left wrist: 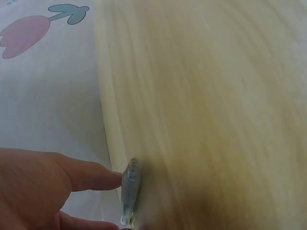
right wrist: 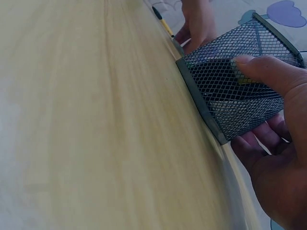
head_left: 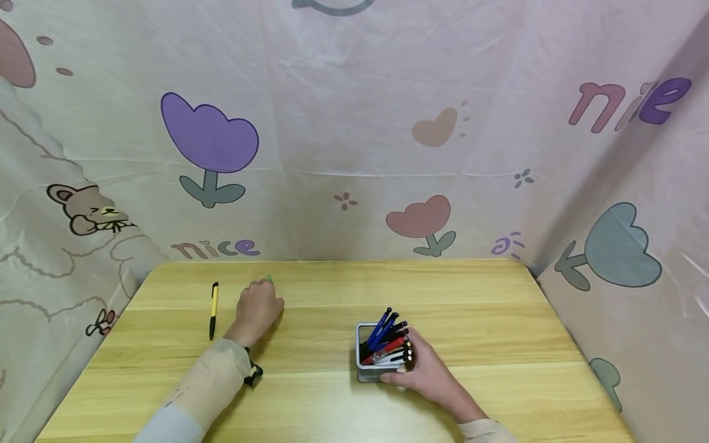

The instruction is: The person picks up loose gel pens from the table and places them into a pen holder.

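My left hand is low over the far left part of the table, back of the hand up. In the left wrist view its fingers pinch a slim pen, seen nearly end-on with a clear greyish tip; a green end shows past the knuckles in the head view. My right hand grips a square mesh pen holder from its right side, thumb on the near face. Several blue, red, black and white pens lean in the holder. Left of my left hand lies a yellow and black pen.
The wooden table has a light grain. A printed cloth with flowers and letters hangs behind it and along both sides. A black strap sits at my left wrist.
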The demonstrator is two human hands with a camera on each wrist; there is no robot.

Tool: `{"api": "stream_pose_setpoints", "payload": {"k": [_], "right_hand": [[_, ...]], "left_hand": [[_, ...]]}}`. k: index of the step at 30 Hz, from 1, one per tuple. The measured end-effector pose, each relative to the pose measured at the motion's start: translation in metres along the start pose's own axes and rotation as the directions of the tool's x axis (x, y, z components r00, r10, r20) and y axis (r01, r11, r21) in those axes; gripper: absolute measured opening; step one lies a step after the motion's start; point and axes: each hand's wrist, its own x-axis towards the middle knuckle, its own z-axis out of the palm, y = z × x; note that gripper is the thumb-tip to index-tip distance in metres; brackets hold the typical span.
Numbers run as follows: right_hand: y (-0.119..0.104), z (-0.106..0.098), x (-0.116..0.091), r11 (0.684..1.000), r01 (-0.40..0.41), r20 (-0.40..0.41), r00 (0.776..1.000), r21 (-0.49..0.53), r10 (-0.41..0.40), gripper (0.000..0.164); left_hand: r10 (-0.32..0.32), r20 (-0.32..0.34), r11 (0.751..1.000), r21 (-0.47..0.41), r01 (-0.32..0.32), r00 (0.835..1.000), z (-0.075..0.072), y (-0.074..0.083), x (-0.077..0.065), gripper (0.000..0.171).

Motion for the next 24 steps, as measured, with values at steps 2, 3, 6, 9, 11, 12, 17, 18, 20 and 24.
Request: {"api": "stream_pose_setpoints", "payload": {"k": [2,3,6,9,11,12,17,18,20,24], "right_hand": [[0.007,0.0,0.0,1.0,-0.007,0.006,1.0,0.01,0.007,0.073],[0.009,0.0,0.001,1.0,-0.003,0.011,1.0,0.017,0.003,0.074],[0.013,0.001,0.001,0.999,0.001,0.02,1.0,0.044,-0.002,0.077],[0.014,0.001,0.001,1.0,-0.006,0.013,1.0,0.023,0.006,0.077],[0.013,0.0,0.001,1.0,-0.013,0.006,1.0,-0.005,0.013,0.077],[0.013,0.0,0.001,1.0,-0.018,0.002,1.0,-0.017,0.018,0.077],[0.012,-0.001,0.001,0.999,-0.003,0.003,1.0,-0.047,0.003,0.075],[0.012,-0.001,0.001,0.999,-0.006,0.001,1.0,-0.045,0.006,0.075],[0.012,-0.001,0.001,0.999,0.009,0.003,1.0,-0.045,-0.009,0.075],[0.012,-0.001,0.001,0.999,0.006,-0.003,1.0,-0.045,-0.006,0.075]], "left_hand": [[0.005,0.003,1.0,-0.01,-0.005,1.0,0.0,-0.002,0.0,0.031],[0.009,0.003,1.0,-0.014,-0.009,1.0,0.0,-0.002,0.001,0.03],[0.016,0.001,1.0,0.007,-0.016,1.0,-0.001,-0.004,0.001,0.028],[0.026,0.004,0.999,0.026,-0.026,1.0,-0.002,-0.005,0.002,0.023],[0.038,0.006,0.999,0.034,-0.038,0.999,-0.003,-0.007,0.003,0.021],[0.044,0.004,0.998,0.036,-0.044,0.999,-0.003,-0.008,0.003,0.019],[0.067,0.005,0.998,0.012,-0.067,0.998,-0.004,-0.009,0.003,0.018],[0.068,0.008,0.998,0.003,-0.068,0.998,-0.005,-0.009,0.003,0.019],[0.071,0.012,0.997,-0.015,-0.07,0.997,-0.005,-0.008,0.002,0.02],[0.057,0.023,0.997,-0.043,-0.056,0.998,-0.007,-0.004,0.001,0.02]]}}
